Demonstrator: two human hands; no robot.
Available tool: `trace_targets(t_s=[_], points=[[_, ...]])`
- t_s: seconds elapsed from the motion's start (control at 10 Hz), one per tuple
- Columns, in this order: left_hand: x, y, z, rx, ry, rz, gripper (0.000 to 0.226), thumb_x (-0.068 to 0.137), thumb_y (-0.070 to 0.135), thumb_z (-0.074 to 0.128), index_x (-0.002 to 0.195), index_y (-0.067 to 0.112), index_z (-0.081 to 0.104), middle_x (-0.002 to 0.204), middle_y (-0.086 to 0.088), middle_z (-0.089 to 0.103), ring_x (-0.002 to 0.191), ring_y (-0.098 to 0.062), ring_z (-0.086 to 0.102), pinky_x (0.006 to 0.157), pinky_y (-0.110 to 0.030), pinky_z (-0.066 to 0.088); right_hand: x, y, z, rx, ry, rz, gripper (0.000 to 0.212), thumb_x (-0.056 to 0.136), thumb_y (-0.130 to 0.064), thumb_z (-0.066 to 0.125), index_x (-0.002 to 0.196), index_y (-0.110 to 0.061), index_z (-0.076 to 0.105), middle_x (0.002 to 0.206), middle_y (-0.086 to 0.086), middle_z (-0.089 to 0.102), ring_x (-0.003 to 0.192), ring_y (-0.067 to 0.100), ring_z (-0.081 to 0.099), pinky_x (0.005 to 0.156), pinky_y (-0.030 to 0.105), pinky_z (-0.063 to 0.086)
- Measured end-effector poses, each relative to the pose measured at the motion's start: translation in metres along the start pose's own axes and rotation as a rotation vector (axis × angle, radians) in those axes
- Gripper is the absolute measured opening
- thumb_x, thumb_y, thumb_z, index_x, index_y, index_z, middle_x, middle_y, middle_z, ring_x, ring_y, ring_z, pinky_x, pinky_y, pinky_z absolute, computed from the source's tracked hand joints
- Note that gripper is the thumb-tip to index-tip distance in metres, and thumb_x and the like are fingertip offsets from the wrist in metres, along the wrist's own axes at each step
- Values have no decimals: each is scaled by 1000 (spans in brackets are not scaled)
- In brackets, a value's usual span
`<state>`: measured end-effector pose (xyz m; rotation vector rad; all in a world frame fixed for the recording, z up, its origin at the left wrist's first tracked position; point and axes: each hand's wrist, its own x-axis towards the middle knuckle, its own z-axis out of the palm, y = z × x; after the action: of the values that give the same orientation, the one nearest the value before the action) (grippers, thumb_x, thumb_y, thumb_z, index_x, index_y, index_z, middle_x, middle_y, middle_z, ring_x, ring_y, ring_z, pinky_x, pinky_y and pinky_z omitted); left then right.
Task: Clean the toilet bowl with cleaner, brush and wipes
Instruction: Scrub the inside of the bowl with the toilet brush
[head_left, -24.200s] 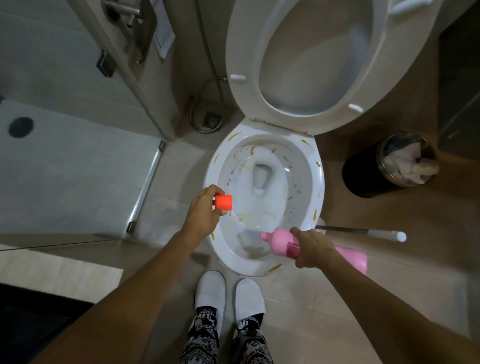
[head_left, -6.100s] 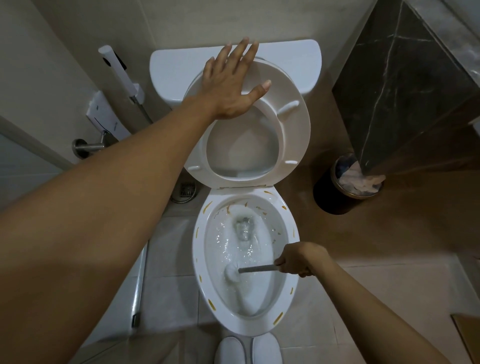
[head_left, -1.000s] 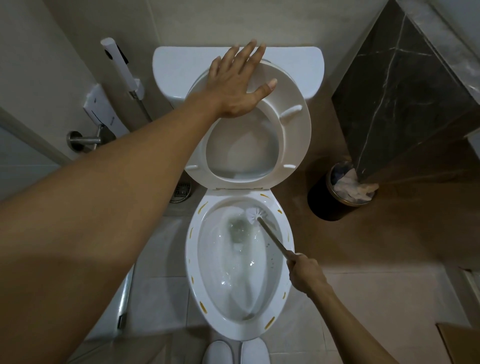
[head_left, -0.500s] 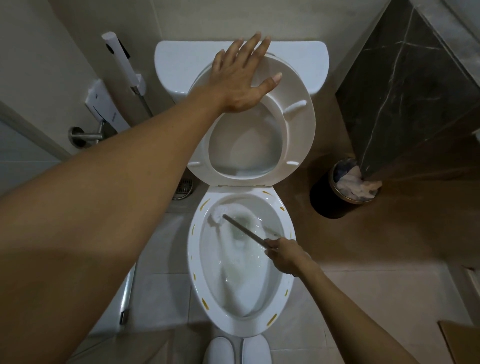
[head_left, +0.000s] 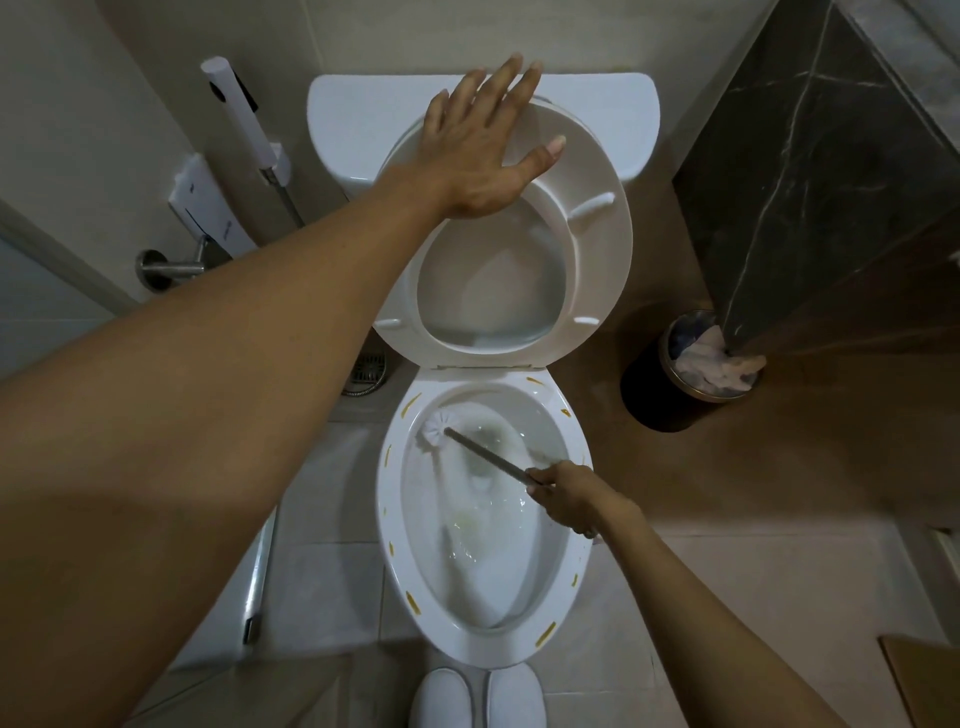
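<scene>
The white toilet bowl (head_left: 397, 556) lies below me, its rim dotted with yellow marks and foamy water inside. My right hand (head_left: 569, 493) grips the grey handle of the toilet brush (head_left: 485, 456). The brush's white head presses against the bowl's inner wall at the far left. My left hand (head_left: 483, 140) lies flat with spread fingers on the raised seat and lid (head_left: 597, 249), which lean against the cistern (head_left: 353, 109). No cleaner bottle or wipes are in view.
A black bin (head_left: 670, 395) with crumpled paper stands right of the toilet, beside a dark marble block (head_left: 810, 156). A bidet sprayer (head_left: 239, 119) hangs on the left wall. A floor drain (head_left: 369, 371) sits left of the bowl. My white slippers (head_left: 478, 696) touch the bowl's front.
The brush head swept from the far right of the bowl across to the far left wall. My right hand moved over the right rim. My left hand stayed on the seat.
</scene>
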<state>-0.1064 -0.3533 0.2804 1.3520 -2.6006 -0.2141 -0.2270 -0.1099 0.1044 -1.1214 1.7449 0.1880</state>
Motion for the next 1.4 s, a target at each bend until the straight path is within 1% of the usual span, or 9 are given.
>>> trace_targets(t_s=[0.2,0.4,0.6,0.7,0.9,1.0,1.1,1.3,1.4], points=[[0,1,-1,-17,2,-6,72,95,63,22,152,27,-2,160,4,-6,147,-22,-6,116,-47,-3,-15,-9,-25,-318,-254,42,31,94,-37,54,125,-39,61,64,-3,52,46,10,40,44,19,34],[0,1,0,-7,10,-10,72,95,63,22,152,27,-2,160,4,-6,147,-22,-6,116,-47,-3,-5,-18,-7,-283,-30,-85,37,101,-28,38,136,-27,52,92,0,51,57,12,44,41,19,37],[0,0,1,-2,6,-2,72,95,63,22,152,27,-2,160,2,-7,147,-23,-7,116,-48,-3,-16,-3,-11,-198,-168,-8,34,99,-33,44,132,-34,54,67,-6,45,48,10,38,38,16,31],[0,0,0,0,4,-4,72,95,63,21,152,27,-3,160,2,-7,147,-24,-7,116,-48,-4,-15,-2,-19,-276,-217,-17,34,98,-33,48,131,-36,56,65,-6,49,49,10,40,41,17,33],[0,1,0,9,0,-5,72,95,63,21,152,26,-3,160,2,-7,147,-24,-7,116,-48,-3,-8,2,9,-152,-47,-24,38,101,-35,38,138,-32,47,91,-1,52,54,9,42,38,17,35],[0,1,1,14,-1,-2,72,95,63,21,152,26,-4,160,1,-8,147,-24,-7,116,-48,-3,-18,9,6,-68,-106,13,35,100,-37,42,133,-31,52,77,-4,49,49,9,38,33,14,30],[1,0,1,17,2,-5,72,95,63,21,152,26,-3,160,2,-7,147,-24,-7,116,-48,-3,-25,13,-17,-262,-247,49,32,96,-38,50,126,-35,60,67,-3,50,48,9,38,44,17,33],[1,0,1,18,1,-6,72,95,63,21,152,26,-3,160,2,-7,147,-24,-7,116,-48,-3,-18,-1,-13,-390,-162,-27,35,99,-36,45,130,-31,58,82,-4,58,57,12,47,51,19,39],[1,0,1,16,5,-4,72,95,63,21,152,26,-3,160,2,-7,147,-24,-6,116,-49,-2,-13,-5,0,-375,-65,-84,38,102,-31,36,137,-25,49,115,7,59,76,17,48,58,23,41]])
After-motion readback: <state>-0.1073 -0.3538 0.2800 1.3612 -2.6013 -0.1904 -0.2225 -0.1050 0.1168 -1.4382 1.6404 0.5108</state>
